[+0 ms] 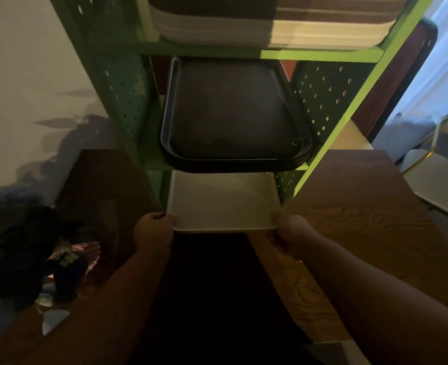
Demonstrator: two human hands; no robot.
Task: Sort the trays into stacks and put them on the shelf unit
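Both hands hold one white rectangular plastic tray (222,204) at its near corners. The left hand (153,233) has its fingers (164,217) clenched over the near-left corner; the right hand (292,234) grasps the near-right corner, thumb over the rim. The tray lies roughly level, its far part already inside the lowest visible bay of the green perforated metal shelf unit (330,101), its near edge projecting out toward the person. Whether its underside rests on a shelf board or on other trays cannot be determined; the area beneath is dark.

Status of the sort:
- Upper shelf: a stack of trays (270,25), brown rims over white rims, is seated and fills the bay.
- Middle shelf: a stack of black rectangular trays (233,114) is seated, overhanging the front edge of its shelf slightly.
- Lower bay: the white tray is partly inserted and not released.

Judgement: the task appears well advanced, with two levels loaded and the third being filled. The step in hand is insertion of the white tray. Remaining action is likely to push it fully in, square it with the side panels, and let go.

The brown wood-grain surface (362,206) beside the unit shows no further trays in the visible portion, so this may be among the last items. A dark tray-like panel (402,83) leaning behind the right side of the unit cannot be identified with certainty.
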